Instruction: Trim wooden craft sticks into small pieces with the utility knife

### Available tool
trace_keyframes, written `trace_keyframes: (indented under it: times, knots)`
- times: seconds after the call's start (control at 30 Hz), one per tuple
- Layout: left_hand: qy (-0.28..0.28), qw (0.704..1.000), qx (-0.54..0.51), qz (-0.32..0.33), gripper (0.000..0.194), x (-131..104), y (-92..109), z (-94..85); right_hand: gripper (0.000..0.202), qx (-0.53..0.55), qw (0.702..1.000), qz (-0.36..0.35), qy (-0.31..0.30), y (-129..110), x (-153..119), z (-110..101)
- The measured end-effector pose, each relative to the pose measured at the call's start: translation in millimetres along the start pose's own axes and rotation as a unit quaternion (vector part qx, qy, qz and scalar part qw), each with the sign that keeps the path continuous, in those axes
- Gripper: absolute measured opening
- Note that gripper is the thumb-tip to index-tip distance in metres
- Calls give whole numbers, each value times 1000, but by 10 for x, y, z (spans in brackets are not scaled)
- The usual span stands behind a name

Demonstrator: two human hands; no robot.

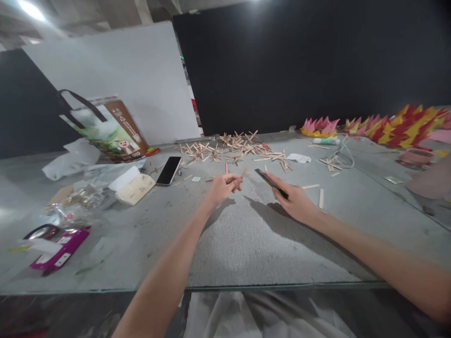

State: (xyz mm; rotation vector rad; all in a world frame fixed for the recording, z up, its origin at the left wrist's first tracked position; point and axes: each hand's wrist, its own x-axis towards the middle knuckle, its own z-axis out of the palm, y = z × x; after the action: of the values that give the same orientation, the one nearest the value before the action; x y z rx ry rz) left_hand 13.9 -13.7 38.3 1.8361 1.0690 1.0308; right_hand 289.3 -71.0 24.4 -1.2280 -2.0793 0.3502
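Observation:
My left hand (225, 188) is closed on a thin wooden craft stick (244, 173), its end poking out to the right past the fingertips. In my right hand (294, 201) I grip a black and yellow utility knife (273, 184), its front end angled up and left toward the stick. Knife and stick are apart, with a small gap between them. Both hands are above the middle of the grey table. Beyond them lies a loose spread of wooden sticks (243, 145), several of them joined into star or cross shapes. A single flat stick (321, 198) rests beside my right hand.
A phone (169, 170), a printed bag (112, 129), clear plastic packets (75, 206) and a purple item (60, 250) are on the left. Pink, yellow and red folded-paper pieces (405, 126), a glue tube (324, 141) and a white cord (348, 157) lie back right.

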Motion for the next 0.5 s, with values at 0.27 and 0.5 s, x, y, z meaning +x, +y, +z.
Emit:
trace_keyframes:
  times: [0.27,0.5]
  knots:
    - [-89,972,214,27,16,-39,-74,171,61,-21,999,0,41,65,41,17]
    - [-102,966,238,9,21,0,-101,233,51,-22,999,-20,-20,81,29,18]
